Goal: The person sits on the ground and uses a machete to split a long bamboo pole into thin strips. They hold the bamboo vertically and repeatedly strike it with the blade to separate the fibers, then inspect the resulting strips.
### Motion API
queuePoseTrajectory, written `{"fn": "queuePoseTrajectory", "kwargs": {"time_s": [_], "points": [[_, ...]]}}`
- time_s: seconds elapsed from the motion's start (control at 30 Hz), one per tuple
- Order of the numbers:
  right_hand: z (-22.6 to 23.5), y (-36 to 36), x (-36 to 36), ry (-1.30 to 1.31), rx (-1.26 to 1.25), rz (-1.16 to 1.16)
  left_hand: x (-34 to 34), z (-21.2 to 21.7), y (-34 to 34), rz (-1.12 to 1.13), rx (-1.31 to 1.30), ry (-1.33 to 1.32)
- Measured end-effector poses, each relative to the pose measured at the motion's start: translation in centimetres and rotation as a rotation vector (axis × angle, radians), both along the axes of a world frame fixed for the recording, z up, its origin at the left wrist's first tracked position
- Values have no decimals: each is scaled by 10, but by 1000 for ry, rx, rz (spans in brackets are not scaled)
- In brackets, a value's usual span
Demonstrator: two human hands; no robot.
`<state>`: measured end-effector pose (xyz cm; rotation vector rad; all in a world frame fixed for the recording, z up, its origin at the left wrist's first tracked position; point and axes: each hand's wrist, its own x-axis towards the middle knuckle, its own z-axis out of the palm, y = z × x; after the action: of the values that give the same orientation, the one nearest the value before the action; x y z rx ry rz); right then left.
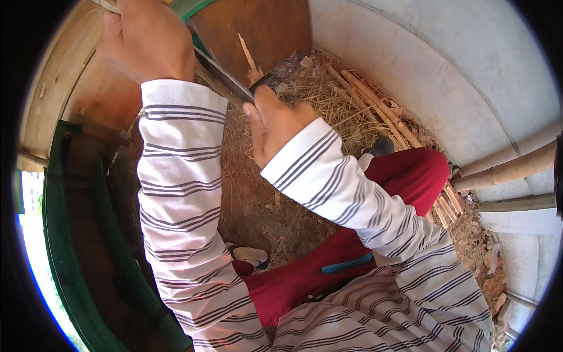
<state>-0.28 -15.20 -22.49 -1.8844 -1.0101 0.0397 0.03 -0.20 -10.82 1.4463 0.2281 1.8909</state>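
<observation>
At the upper left my left hand [149,44] is closed in a fist. A thin pale strip [107,5] shows at its far side, mostly cut off by the picture's top edge. My right hand [281,126], right of it and nearer to me, is closed around the near end of a long-bladed knife [229,79]. The blade slants up and left, its far end passing beside my left hand. A brownish strip runs along the blade's lower side; I cannot tell whether they touch.
Straw and shavings [316,100] cover the ground. Split bamboo lengths [384,108] lie along the pale curved wall [440,64]. A splintered piece of wood [249,58] sticks up by the brown panel [264,26]. A green-edged frame [64,234] stands at my left.
</observation>
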Motion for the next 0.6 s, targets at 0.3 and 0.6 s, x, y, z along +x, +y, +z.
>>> {"fn": "queuePoseTrajectory", "kwargs": {"time_s": [0.3, 0.6], "points": [[-18, -7, 15, 79, 112, 4, 10, -8, 15, 86, 56, 88], [-129, -4, -4, 44, -170, 7, -2, -2, -11, 22, -55, 21]]}}
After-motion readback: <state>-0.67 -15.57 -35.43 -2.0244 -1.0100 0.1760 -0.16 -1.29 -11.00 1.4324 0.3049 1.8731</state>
